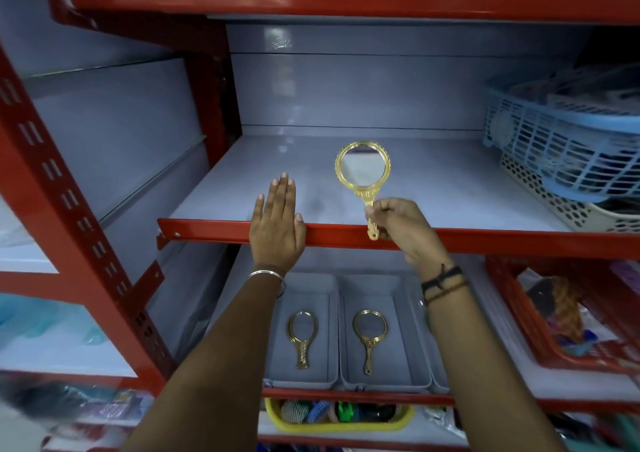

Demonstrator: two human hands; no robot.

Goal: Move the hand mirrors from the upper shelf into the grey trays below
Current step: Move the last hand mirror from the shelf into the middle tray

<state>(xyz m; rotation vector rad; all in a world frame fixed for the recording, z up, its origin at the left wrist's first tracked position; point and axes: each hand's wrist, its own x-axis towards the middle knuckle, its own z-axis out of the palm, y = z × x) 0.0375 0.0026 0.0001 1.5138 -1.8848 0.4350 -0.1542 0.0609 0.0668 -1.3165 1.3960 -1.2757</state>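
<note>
My right hand [401, 224] pinches a gold mirror [363, 169] by its handle; my left hand [277, 223] lies flat and empty on the shelf edge [207, 231] beside it.

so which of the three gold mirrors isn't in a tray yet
The gold mirror over the upper shelf, held by its handle in the right hand; the other two lie in grey trays below.

Left hand [277, 223] flat, fingers straight; right hand [403, 226] pinched closed.
</note>
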